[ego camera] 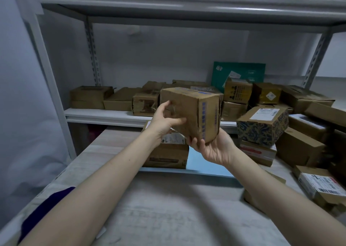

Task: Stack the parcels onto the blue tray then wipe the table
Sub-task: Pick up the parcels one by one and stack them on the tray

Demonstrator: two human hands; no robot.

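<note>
Table (168,208): blue tray (194,161) partly hidden behind right hand (213,146) holding raised parcel (189,111).

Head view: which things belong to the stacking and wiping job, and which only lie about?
Job: held box, gripped by left hand and right hand; blue tray; box on the tray; patterned box; table.
Lying about: shelf boxes; green envelope; shelf.

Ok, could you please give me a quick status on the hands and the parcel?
Left hand on side of brown parcel, right hand cupping its lower corner. Parcel held above blue tray, one labelled parcel already on it. Nothing in the way.
</note>
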